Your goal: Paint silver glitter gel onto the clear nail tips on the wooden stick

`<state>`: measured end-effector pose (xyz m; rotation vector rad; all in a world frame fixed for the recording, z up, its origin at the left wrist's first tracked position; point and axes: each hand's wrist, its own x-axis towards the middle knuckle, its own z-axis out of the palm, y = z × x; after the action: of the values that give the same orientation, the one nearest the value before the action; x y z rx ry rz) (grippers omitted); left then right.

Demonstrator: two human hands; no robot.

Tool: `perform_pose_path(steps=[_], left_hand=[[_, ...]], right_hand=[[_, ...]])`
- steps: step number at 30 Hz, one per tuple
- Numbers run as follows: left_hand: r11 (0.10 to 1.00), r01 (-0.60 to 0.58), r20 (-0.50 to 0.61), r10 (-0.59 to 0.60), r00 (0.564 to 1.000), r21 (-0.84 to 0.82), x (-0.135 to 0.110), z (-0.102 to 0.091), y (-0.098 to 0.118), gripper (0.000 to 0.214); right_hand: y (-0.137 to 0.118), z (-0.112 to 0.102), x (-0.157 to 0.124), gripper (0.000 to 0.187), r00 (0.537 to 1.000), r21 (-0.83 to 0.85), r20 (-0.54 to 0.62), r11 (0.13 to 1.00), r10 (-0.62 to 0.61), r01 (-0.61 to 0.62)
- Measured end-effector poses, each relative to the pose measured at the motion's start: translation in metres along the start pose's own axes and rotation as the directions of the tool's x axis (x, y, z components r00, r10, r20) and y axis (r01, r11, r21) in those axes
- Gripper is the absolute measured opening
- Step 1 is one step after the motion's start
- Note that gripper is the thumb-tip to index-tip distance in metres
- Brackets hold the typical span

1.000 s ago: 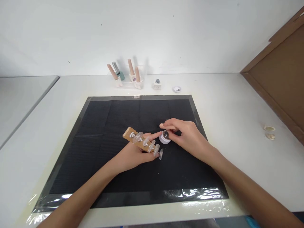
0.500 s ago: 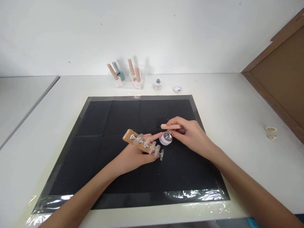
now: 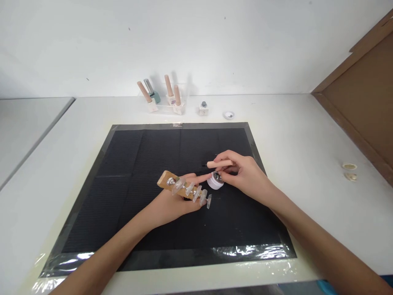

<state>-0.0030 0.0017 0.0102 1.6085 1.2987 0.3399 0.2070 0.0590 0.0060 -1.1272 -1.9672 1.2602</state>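
My left hand [image 3: 173, 203] is closed round a wooden holder bar [image 3: 166, 180] that carries several clear nail tips [image 3: 196, 192]; its forefinger reaches out and touches a small white jar [image 3: 215, 182] on the black mat [image 3: 138, 164]. My right hand [image 3: 244, 172] is closed on a tan-handled brush [image 3: 218, 164], held level just above the jar, its dark tip pointing left. The jar's top shows something dark and shiny inside.
At the back of the white table stands a clear rack of polish bottles [image 3: 162, 98], a small bottle [image 3: 203, 108] and a round lid [image 3: 229, 115]. Two small rolls of tape [image 3: 348, 171] lie at the right. A brown board [image 3: 362, 94] leans at the far right.
The right hand has lifted the brush up off the jar and holds it level above it. The left hand and the holder bar have barely shifted.
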Motion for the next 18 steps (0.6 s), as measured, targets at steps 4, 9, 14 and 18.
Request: perform_pose_path(steps=[4, 9, 14, 18], left_hand=[[0.996, -0.074, -0.009, 0.074, 0.997, 0.055, -0.0001, -0.0004, -0.0021, 0.051], [0.992, -0.082, -0.005, 0.082, 0.997, 0.094, -0.0004, -0.0006, -0.0041, 0.052], [0.988, -0.086, -0.039, 0.092, 0.995, 0.125, 0.0012, 0.0002, -0.0024, 0.046], [0.988, -0.133, -0.055, 0.138, 0.989, 0.081, 0.0023, 0.0017, -0.0024, 0.036]], right_hand=[[-0.0014, 0.0014, -0.0003, 0.024, 1.0, -0.029, 0.004, 0.999, -0.018, 0.018], [-0.0035, 0.0032, -0.0017, 0.026, 0.999, -0.084, 0.008, 0.996, -0.037, 0.038], [-0.0046, 0.0001, -0.003, 0.025, 0.999, -0.048, 0.035, 0.998, -0.032, 0.034], [-0.0035, -0.0013, -0.0035, 0.021, 0.997, 0.01, 0.05, 0.998, -0.065, 0.064]])
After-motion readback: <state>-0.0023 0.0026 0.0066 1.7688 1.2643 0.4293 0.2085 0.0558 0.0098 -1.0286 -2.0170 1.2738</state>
